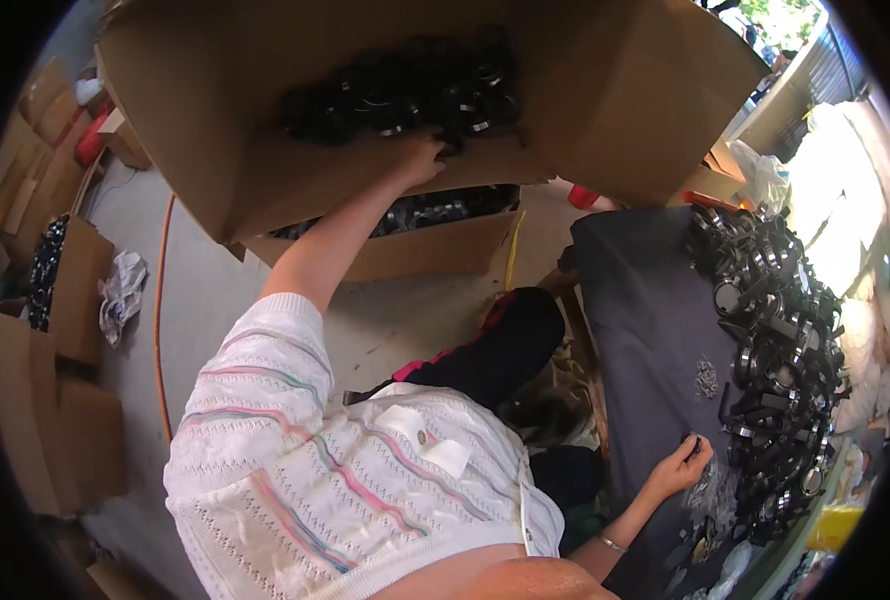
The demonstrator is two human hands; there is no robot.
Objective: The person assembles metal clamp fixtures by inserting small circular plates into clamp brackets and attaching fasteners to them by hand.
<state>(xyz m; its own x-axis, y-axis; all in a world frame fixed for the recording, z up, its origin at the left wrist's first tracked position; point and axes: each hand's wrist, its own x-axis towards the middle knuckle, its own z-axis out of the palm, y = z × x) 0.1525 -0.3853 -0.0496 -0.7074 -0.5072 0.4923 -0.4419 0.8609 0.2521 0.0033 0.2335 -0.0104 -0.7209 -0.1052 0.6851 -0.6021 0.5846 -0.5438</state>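
Note:
My left arm stretches into a large open cardboard box, where a heap of shiny black pieces lies. At the near edge of that heap, my left hand is closed around a dark black piece, its fingertips partly hidden. Over the dark cloth on the table to my right, my right hand pinches a small black part. Beside it rises a long pile of black parts with round, shiny metal faces. Small silvery bits and clear plastic scraps lie near that hand.
Under the large box stands another carton holding black pieces. More cardboard boxes and crumpled wrapping are on the floor at left, near an orange cord. A yellow strap hangs by the lower carton.

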